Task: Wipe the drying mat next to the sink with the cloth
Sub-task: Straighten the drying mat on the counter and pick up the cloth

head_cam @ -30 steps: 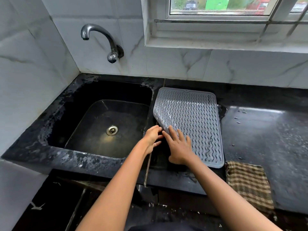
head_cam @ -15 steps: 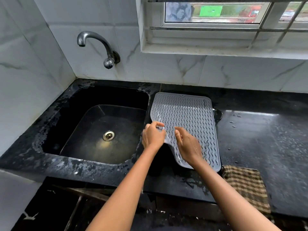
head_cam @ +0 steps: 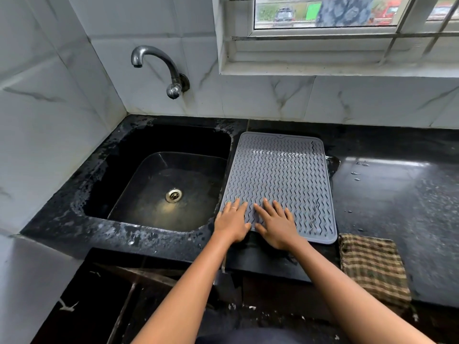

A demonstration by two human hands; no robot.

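Note:
The grey ribbed drying mat (head_cam: 280,175) lies flat on the black counter just right of the sink. My left hand (head_cam: 232,223) and my right hand (head_cam: 274,225) rest palm down, fingers spread, on the mat's near left corner. Neither hand holds anything. The checked brown cloth (head_cam: 372,266) lies folded on the counter's front edge, to the right of the mat's near corner and apart from both hands.
The black sink (head_cam: 159,184) with its metal drain is left of the mat. A curved tap (head_cam: 159,68) sticks out of the tiled wall above it. The black counter (head_cam: 397,194) to the right carries water drops. A window sill runs above.
The mat's near left corner was lifted and curled between my hands; now it lies flat with both palms pressed on it. The view has tilted upward.

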